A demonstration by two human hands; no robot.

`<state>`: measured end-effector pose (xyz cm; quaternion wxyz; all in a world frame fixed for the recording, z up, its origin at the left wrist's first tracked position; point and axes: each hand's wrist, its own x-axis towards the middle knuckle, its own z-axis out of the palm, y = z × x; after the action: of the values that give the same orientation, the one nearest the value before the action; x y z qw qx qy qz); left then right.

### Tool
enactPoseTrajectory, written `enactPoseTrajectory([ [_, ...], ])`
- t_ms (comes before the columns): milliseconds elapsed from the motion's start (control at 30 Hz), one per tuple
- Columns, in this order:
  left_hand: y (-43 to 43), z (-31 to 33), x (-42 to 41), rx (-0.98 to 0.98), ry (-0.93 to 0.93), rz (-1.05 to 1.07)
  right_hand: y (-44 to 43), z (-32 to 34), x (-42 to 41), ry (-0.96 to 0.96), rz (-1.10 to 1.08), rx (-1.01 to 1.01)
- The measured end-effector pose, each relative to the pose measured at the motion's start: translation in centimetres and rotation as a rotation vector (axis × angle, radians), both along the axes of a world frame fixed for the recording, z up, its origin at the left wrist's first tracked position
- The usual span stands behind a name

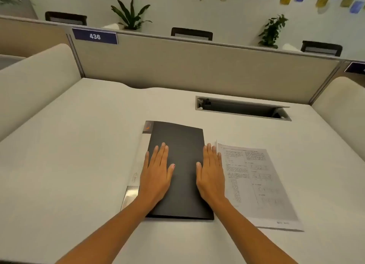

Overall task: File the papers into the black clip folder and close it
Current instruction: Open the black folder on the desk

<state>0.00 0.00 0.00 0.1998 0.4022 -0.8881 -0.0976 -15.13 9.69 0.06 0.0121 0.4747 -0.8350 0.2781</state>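
Observation:
A black clip folder (181, 145) lies shut and flat on the white desk, its pale spine strip along its left side. My left hand (157, 174) rests palm down on the folder's left half, fingers together and flat. My right hand (210, 174) rests palm down on the folder's right edge, partly over the desk. Printed papers (260, 182) lie flat on the desk just to the right of the folder, touching my right hand's outer edge. Neither hand grips anything.
A recessed cable tray (243, 108) with its lid raised sits in the desk behind the papers. A grey partition (197, 66) with a "436" label (94, 36) closes off the back. Padded side panels stand at left (33, 86) and right (341, 109).

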Motion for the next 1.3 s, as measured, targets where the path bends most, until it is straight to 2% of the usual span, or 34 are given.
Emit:
enactPoseTrajectory([
  [167,1.8,-0.7,2.2,0.096,-0.017,-0.003,1.1,-1.0,1.7,-0.149,0.006,0.056],
  [367,3.4,-0.8,5.4,0.087,-0.139,0.020,2.0,-2.3,2.6,-0.311,0.030,0.116],
  [533,4.8,-0.8,8.5,0.070,-0.171,0.026,2.6,-2.3,2.1,-0.345,0.060,0.113],
  [733,5.2,-0.6,10.1,0.101,-0.196,-0.133,4.1,-2.1,1.2,-0.342,0.133,0.070],
  [867,5.3,-0.7,10.2,0.077,-0.175,-0.108,4.7,-2.1,1.0,-0.381,0.110,-0.009],
  [967,5.4,-0.8,10.5,0.061,-0.118,-0.090,4.9,-1.7,1.1,-0.454,0.087,-0.092],
  [1067,5.6,-0.6,10.9,0.094,-0.044,-0.068,5.3,-1.1,0.8,-0.610,0.066,-0.202],
  [1167,5.9,-0.3,11.2,0.170,0.079,-0.061,5.8,-1.2,0.5,-0.723,0.116,-0.197],
  [1233,6.0,-0.4,11.3,0.242,0.208,-0.053,5.9,-1.3,0.8,-0.684,0.197,-0.101],
  [1300,6.0,-0.5,11.5,0.322,0.340,-0.046,5.7,-1.2,1.3,-0.567,0.268,-0.001],
])
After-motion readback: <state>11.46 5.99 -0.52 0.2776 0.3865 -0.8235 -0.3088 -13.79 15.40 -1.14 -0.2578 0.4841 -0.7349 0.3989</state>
